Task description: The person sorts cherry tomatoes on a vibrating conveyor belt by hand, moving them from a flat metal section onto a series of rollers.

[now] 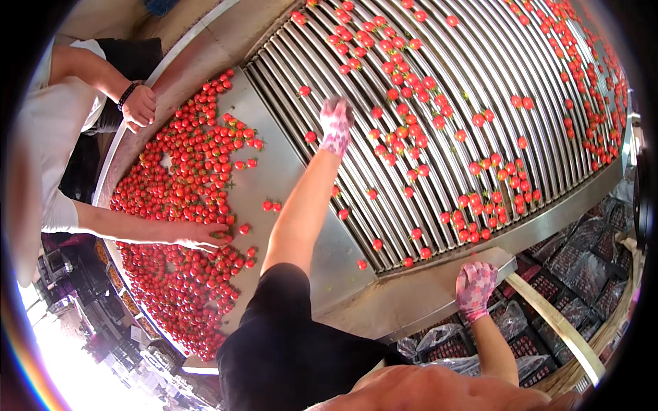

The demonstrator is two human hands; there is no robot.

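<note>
My left hand [336, 123], in a pink patterned glove, reaches over the metal rollers [354, 190] of a roller conveyor. Its fingers look curled and their tips are dark; whether anything is inside them is hidden. Small red cherry tomatoes [411, 131] with green calyxes lie scattered across the rollers to its right. My right hand [475, 287], gloved alike, is curled over the conveyor's metal side rail [432, 303] near its corner. A sloping metal plate [277, 169] adjoins the rollers on the left and carries a dense heap of tomatoes [185, 190].
Across the heap stands another person, one hand [203, 236] among the tomatoes and the other hand [139, 108] at the raised metal rim [169, 61]. Black crates [565, 262] of tomatoes under clear plastic fill the lower right, beside a curved pale bar [558, 326].
</note>
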